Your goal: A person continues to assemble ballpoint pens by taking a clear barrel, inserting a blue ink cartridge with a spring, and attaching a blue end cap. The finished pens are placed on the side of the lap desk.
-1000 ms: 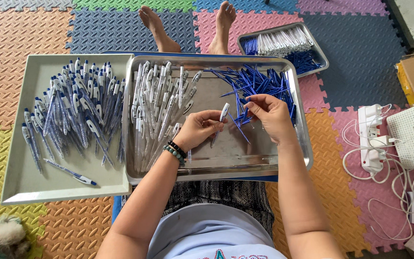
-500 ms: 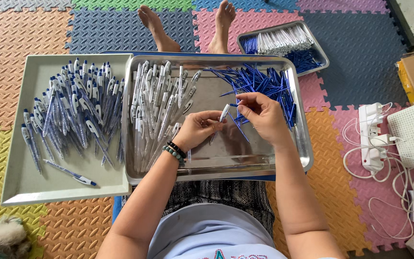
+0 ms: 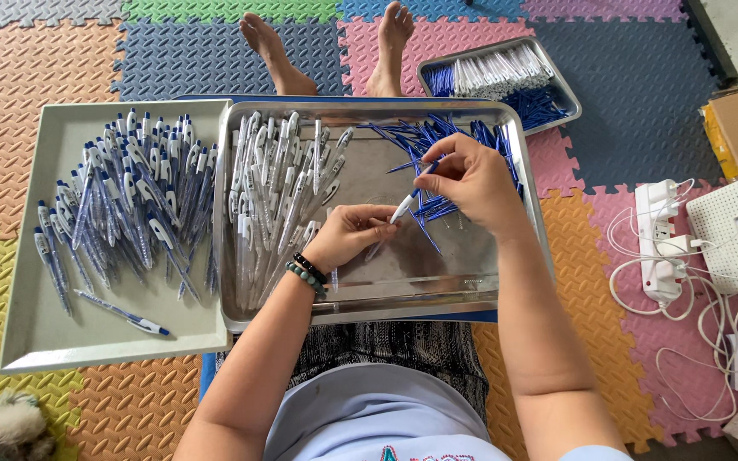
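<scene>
Left hand (image 3: 348, 235) and right hand (image 3: 470, 181) gripping pen (image 3: 409, 198), over steel tray (image 3: 403, 286)

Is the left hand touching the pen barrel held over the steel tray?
Touching. The head view shows the left hand pinching the lower end of the pen barrel between fingertips, while the right hand grips its upper end above the steel tray.

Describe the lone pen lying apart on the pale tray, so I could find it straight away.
Start at the pale square tray left of the shiny metal tray. Below its heap of blue-and-white pens lies one blue-and-white pen. It alone lies by itself, slanted near the front edge.
</scene>
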